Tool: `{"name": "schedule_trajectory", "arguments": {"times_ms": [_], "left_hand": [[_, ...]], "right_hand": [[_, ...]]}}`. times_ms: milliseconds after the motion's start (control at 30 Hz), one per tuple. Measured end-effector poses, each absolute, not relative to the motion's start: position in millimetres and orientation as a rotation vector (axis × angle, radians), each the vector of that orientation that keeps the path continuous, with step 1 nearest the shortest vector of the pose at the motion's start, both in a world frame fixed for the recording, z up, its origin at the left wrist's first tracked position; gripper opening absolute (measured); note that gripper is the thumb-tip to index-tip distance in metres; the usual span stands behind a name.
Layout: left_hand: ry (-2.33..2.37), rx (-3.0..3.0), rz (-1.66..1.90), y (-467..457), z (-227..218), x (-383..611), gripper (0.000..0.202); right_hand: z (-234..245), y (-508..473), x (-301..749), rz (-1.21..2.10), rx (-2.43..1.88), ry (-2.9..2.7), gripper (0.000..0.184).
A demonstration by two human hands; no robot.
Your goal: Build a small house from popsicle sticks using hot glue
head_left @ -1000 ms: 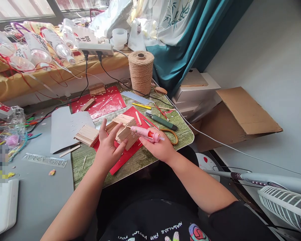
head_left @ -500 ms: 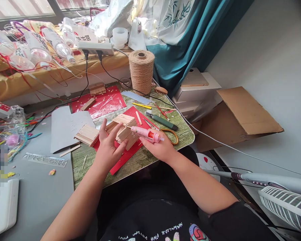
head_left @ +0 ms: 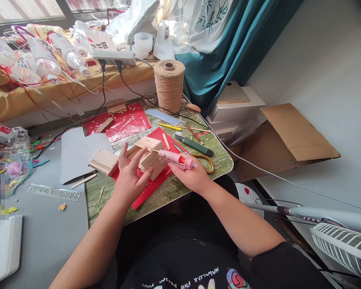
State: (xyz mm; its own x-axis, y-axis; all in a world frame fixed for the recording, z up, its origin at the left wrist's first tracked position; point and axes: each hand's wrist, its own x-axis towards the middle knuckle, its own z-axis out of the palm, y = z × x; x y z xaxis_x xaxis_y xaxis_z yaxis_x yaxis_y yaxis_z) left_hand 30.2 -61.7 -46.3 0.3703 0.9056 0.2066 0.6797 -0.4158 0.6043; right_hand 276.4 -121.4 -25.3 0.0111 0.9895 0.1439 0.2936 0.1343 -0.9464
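Note:
My right hand is closed around a pink glue gun, a clear glue stick jutting from its back end. Its nozzle points left, at the top edge of a model built from wooden craft sticks. My left hand grips the near side of this model between thumb and fingers, the other fingers spread. A smaller stick-built section extends left, behind the left hand; the hand hides where they meet. Beneath the model lies a red sheet.
Right of the model lie gold-handled scissors, a green-handled cutter and a loose craft stick. Farther back are a yellow pencil, clear glue sticks and a twine spool. Black cords run from a power strip.
The glue gun and my right hand have shifted slightly right. My left hand and the model stay nearly where they were.

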Motion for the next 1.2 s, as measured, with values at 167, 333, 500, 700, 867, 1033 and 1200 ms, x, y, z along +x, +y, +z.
{"name": "schedule_trajectory", "arguments": {"times_ms": [167,333,500,700,867,1033,1200], "left_hand": [[1.383,2.225,0.732,-61,-48,29,0.061],[1.374,2.231,0.738,-61,-49,29,0.062],[1.387,2.22,0.731,-61,-49,29,0.062],[1.385,2.217,0.734,-62,-48,30,0.063],[1.388,2.22,0.729,-64,-45,32,0.062],[1.395,2.207,0.721,-64,-43,32,0.062],[1.388,2.204,0.724,-63,-45,31,0.064]], "right_hand": [[-33,-120,276,0.856,-1.409,-1.426,0.024],[-35,-120,277,0.875,-1.372,-1.388,0.022],[-33,-119,278,0.869,-1.359,-1.388,0.024],[-36,-117,280,0.859,-1.384,-1.375,0.024],[-37,-117,282,0.887,-1.356,-1.363,0.031],[-36,-117,282,0.866,-1.386,-1.361,0.029],[-38,-116,282,0.853,-1.396,-1.371,0.029]]}}
